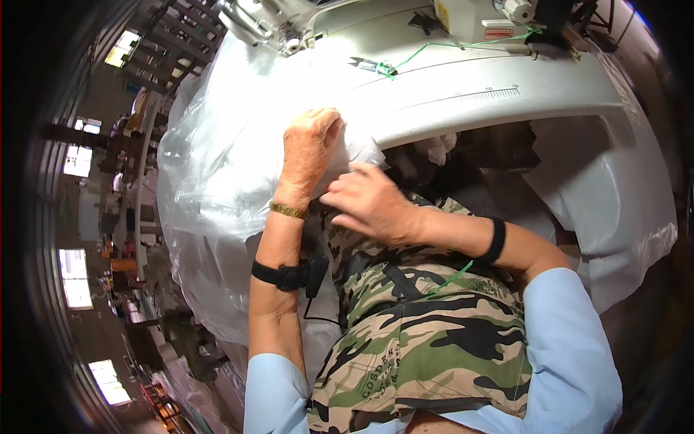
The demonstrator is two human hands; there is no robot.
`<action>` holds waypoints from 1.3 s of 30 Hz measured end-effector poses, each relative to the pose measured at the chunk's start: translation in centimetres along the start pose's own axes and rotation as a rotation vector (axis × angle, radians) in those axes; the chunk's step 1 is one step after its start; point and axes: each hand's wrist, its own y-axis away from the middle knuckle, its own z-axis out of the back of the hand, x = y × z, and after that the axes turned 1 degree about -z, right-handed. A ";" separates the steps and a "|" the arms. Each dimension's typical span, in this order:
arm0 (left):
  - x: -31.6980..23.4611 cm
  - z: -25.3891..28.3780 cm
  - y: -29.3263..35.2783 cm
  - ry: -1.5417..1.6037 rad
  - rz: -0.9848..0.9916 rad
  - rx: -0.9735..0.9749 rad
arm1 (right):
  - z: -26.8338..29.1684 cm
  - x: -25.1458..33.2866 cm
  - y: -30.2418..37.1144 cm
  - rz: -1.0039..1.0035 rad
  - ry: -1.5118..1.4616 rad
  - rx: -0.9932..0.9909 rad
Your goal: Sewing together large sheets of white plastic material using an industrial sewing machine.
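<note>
Bright worktop (564, 94), sewing machine (473, 29) on it, windowed workshop left. Translucent sheet (206, 192) drapes over front-left edge; left hand (312, 148) clamped on it, right hand (376, 206) just beside, half-curled, can't tell if gripping.

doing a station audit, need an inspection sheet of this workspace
Surface: pale sewing-machine table, with a printed scale near its front edge
Job's things: translucent plastic sheeting, spread over the table's left and reaching past its edge
Clutter: small pointed tool, probably thread snips, lying with green thread
Hands: left hand curled closed on the sheeting; right hand open beside it, contact unclear
Cables: short black cable from the armband device
Surroundings: bright windows and a slatted structure on the left
</note>
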 end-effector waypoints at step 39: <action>-1.9 -0.4 4.0 -0.014 0.044 -0.122 | 3.8 -2.7 -1.6 -0.102 0.468 0.136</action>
